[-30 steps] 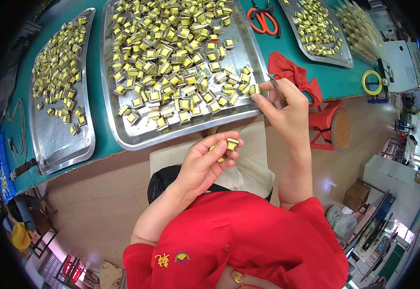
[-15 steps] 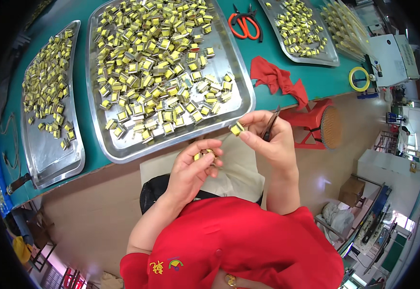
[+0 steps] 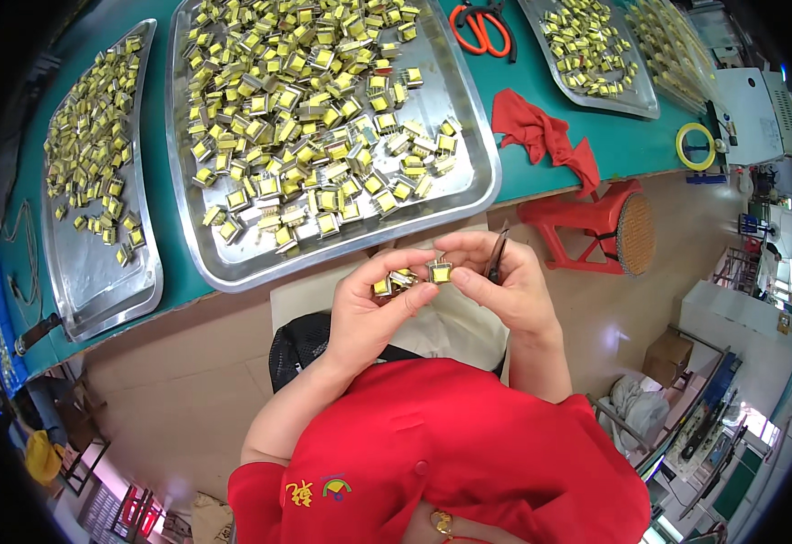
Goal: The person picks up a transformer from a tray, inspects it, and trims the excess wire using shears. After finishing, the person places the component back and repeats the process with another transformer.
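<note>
Over my lap, just off the table's front edge, both hands meet. A small yellow-wrapped transformer with metal pins is pinched in my right hand, and the left fingertips touch its side. That right hand also keeps a dark, pointed, tweezers-like tool tucked between its fingers, points up. My left hand is closed around more small transformers, partly hidden by its fingers. Beyond the hands, a large metal tray holds a heap of the same transformers.
Left of it lies a narrower metal tray with more transformers; another tray sits far right. Orange-handled pliers, a red cloth and a yellow tape roll lie on the green table. A red stool stands at the right.
My right hand has brought its transformer down and left, against the left fingers. My left hand has risen slightly and turned. The whole view has shifted a little.
</note>
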The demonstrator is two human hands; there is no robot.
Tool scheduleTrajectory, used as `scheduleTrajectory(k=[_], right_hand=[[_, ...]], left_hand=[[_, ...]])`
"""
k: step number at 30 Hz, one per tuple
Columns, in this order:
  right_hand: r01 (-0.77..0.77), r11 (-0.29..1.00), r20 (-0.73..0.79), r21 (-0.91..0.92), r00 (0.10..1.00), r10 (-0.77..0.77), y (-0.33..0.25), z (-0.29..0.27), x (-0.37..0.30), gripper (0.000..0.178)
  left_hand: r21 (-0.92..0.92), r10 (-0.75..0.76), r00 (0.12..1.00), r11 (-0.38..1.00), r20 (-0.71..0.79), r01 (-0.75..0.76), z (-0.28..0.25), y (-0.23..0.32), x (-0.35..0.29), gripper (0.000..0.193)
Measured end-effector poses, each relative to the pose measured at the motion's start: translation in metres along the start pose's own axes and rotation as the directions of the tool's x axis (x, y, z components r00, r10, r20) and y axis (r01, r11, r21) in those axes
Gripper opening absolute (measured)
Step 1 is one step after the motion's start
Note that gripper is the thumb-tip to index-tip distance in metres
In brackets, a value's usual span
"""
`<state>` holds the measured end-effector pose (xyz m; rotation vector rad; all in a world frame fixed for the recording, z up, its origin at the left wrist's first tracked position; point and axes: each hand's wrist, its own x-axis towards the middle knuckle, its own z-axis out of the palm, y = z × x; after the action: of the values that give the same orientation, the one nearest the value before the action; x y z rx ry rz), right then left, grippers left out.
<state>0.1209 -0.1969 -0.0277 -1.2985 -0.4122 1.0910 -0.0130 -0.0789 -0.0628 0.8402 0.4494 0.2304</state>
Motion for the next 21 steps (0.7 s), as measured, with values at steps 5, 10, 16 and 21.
scheduleTrajectory(k=[5,10,16,21], right_hand=[[0.067,0.995,0.046,-0.074,0.997,-0.064,0.0067,-0.0076,-0.0012,0.032],[0.066,0.995,0.026,-0.069,0.998,-0.064,0.007,-0.0049,-0.0003,0.031],[0.057,0.988,0.015,-0.145,0.998,-0.056,0.004,-0.0061,-0.0019,0.028],[0.069,0.983,-0.014,-0.17,0.997,-0.072,0.0022,-0.0033,-0.0016,0.03]], left_hand=[[-0.019,-0.022,1.0,1.0,-0.015,0.022,0.0014,0.0039,0.0,0.031],[-0.003,-0.006,1.0,1.0,-0.012,0.006,0.0002,0.0027,0.0,0.031],[0.007,0.006,1.0,1.0,-0.019,-0.006,0.0009,0.0014,0.0006,0.032],[-0.025,-0.047,0.999,0.999,-0.012,0.046,0.0012,0.0052,0.0007,0.033]])
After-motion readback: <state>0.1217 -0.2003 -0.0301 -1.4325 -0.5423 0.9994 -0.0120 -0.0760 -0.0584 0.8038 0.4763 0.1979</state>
